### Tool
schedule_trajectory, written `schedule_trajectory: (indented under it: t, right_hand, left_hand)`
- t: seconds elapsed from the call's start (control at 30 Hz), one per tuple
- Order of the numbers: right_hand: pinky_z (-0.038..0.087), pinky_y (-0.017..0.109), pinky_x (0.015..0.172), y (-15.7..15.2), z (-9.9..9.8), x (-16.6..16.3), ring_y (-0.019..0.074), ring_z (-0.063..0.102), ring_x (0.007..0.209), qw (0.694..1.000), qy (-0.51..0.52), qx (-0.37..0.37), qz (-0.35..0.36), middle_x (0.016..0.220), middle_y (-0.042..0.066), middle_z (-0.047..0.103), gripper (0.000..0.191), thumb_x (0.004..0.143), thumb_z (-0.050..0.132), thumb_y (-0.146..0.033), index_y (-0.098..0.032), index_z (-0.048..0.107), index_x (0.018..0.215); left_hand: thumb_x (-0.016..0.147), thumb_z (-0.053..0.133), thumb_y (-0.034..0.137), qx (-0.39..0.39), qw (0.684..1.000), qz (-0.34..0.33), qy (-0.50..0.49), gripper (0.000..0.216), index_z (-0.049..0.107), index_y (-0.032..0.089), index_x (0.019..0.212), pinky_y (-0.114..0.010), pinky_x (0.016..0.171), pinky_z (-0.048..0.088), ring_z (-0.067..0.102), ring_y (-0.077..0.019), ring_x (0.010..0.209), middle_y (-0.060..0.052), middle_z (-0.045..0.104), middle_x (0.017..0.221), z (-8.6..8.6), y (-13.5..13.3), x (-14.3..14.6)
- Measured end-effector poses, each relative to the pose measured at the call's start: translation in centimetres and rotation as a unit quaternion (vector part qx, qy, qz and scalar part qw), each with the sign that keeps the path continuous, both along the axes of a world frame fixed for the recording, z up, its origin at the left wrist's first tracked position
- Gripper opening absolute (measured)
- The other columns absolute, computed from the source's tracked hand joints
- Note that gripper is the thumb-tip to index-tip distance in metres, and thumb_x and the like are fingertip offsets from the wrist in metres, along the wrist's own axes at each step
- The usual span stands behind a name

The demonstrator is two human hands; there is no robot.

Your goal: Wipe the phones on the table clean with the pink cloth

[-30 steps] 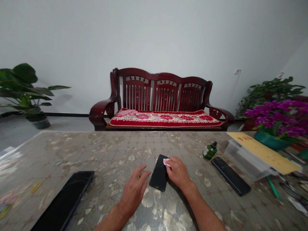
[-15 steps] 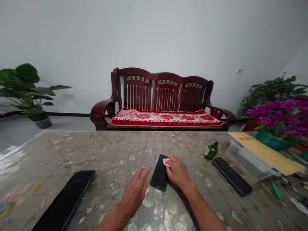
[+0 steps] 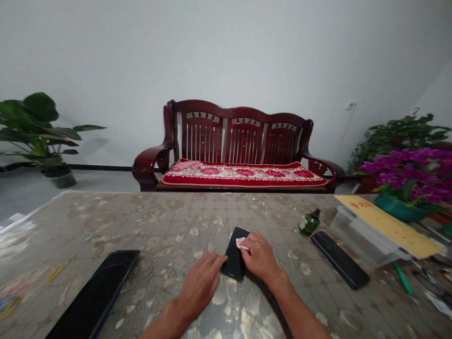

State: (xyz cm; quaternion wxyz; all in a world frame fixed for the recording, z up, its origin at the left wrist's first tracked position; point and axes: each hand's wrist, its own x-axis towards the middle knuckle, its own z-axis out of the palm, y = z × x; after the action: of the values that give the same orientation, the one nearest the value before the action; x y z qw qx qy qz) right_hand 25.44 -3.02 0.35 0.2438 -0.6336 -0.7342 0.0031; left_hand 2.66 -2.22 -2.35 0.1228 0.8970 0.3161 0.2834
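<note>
A black smartphone (image 3: pixel 234 258) lies face up on the patterned tablecloth, slightly slanted. My right hand (image 3: pixel 259 256) is closed on a small pink cloth (image 3: pixel 241 243) and presses it against the upper right part of the screen. My left hand (image 3: pixel 202 278) is at the phone's left side, its fingers stretched out and the fingertips touching the left edge; it does not wrap round the phone. The palm side of both hands is hidden.
A large black tablet-like device (image 3: pixel 97 292) lies at left, near rubber bands (image 3: pixel 55 273). At right are a green spray bottle (image 3: pixel 310 222), another black phone (image 3: pixel 340 259), a clear plastic box (image 3: pixel 360 235) under a yellow board (image 3: pixel 388 226), and a green-handled tool (image 3: pixel 403 278).
My left hand has moved right and its fingertips now meet the phone's edge. My right hand has slid the pink cloth slightly down and left across the screen.
</note>
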Motion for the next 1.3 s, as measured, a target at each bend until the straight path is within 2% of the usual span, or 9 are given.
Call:
schedule_trajectory:
  t: [0.23,0.47,0.6,0.73,0.87,1.03,1.13,1.23,1.3]
  right_hand:
    - [0.044,0.026,0.079,0.5,-0.4,0.0,0.0182,0.062,0.087,0.996,0.069,-0.019,-0.051,0.086,0.004,0.069,0.024,0.088,0.056,-0.014,-0.024,0.077,0.097]
    - [0.043,0.025,0.08,0.3,0.0,-1.2,0.0169,0.06,0.088,0.998,0.053,-0.012,0.006,0.089,0.004,0.069,0.025,0.085,0.056,-0.01,-0.024,0.076,0.092]
    - [0.04,0.027,0.077,-0.5,0.6,-1.3,0.0181,0.057,0.082,1.0,-0.009,0.001,0.016,0.08,0.004,0.065,0.022,0.08,0.056,-0.011,-0.023,0.074,0.081]
    - [0.039,0.026,0.071,-1.2,0.8,-1.1,0.0166,0.055,0.075,0.999,-0.003,-0.015,0.048,0.072,0.002,0.063,0.021,0.07,0.057,-0.009,-0.023,0.072,0.07]
    - [0.038,0.025,0.064,-1.0,-0.2,-0.2,0.0148,0.053,0.065,0.988,0.153,-0.002,0.019,0.064,0.002,0.06,0.019,0.076,0.057,-0.021,-0.02,0.071,0.064]
    - [0.041,0.025,0.059,-0.2,-1.7,1.6,0.0164,0.054,0.063,0.901,0.433,0.008,-0.027,0.066,0.003,0.063,0.025,0.072,0.059,-0.036,-0.016,0.074,0.068]
    - [0.04,0.025,0.059,-0.1,-2.0,2.0,0.0165,0.052,0.063,0.874,0.484,0.002,-0.048,0.066,0.002,0.063,0.025,0.069,0.059,-0.035,-0.015,0.074,0.069]
    - [0.039,0.025,0.059,-0.1,-1.9,2.0,0.0164,0.052,0.063,0.868,0.495,-0.002,-0.044,0.067,0.002,0.062,0.025,0.067,0.059,-0.035,-0.015,0.074,0.069]
    - [0.04,0.025,0.06,-0.1,-1.9,1.9,0.0164,0.052,0.065,0.868,0.494,0.0,-0.039,0.068,0.002,0.062,0.026,0.069,0.059,-0.035,-0.015,0.074,0.07]
  left_hand:
    - [0.085,0.054,0.008,0.018,0.999,-0.012,0.035,0.033,0.063,0.022,0.114,-0.038,0.084,0.054,0.062,-0.0237,0.093,-0.007,0.066,0.103,0.3,-0.5,0.2]
    - [0.085,0.062,0.01,0.042,0.996,0.003,0.082,0.023,0.068,0.024,0.103,-0.033,0.075,0.054,0.064,-0.0213,0.082,-0.002,0.066,0.091,0.5,-1.2,0.8]
    - [0.087,0.063,0.012,0.053,0.994,-0.004,0.091,0.019,0.068,0.023,0.1,-0.032,0.073,0.053,0.064,-0.0205,0.08,-0.002,0.067,0.088,0.5,-1.3,0.9]
    - [0.089,0.062,0.015,0.041,0.996,-0.013,0.077,0.015,0.069,0.023,0.101,-0.031,0.075,0.053,0.064,-0.0201,0.082,-0.002,0.068,0.088,0.7,-1.2,0.8]
    - [0.089,0.061,0.016,-0.01,0.997,-0.031,0.073,0.016,0.069,0.023,0.101,-0.03,0.078,0.052,0.065,-0.0199,0.086,-0.002,0.068,0.09,1.4,-0.8,0.5]
    - [0.089,0.055,0.01,-0.051,0.993,-0.042,0.094,0.025,0.07,0.024,0.102,-0.029,0.08,0.052,0.066,-0.0196,0.089,-0.003,0.068,0.091,2.3,0.2,0.5]
    - [0.086,0.05,0.004,-0.03,0.991,-0.041,0.124,0.036,0.068,0.024,0.108,-0.034,0.088,0.051,0.064,-0.0217,0.097,-0.005,0.069,0.101,3.0,1.3,0.9]
    - [0.08,0.048,-0.003,0.008,0.987,-0.033,0.155,0.049,0.064,0.024,0.118,-0.04,0.098,0.047,0.06,-0.0242,0.111,-0.008,0.066,0.12,3.6,3.1,2.0]
    - [0.077,0.049,-0.006,0.03,0.983,-0.029,0.18,0.059,0.059,0.024,0.127,-0.044,0.104,0.043,0.053,-0.0272,0.125,-0.011,0.057,0.136,3.9,4.5,3.0]
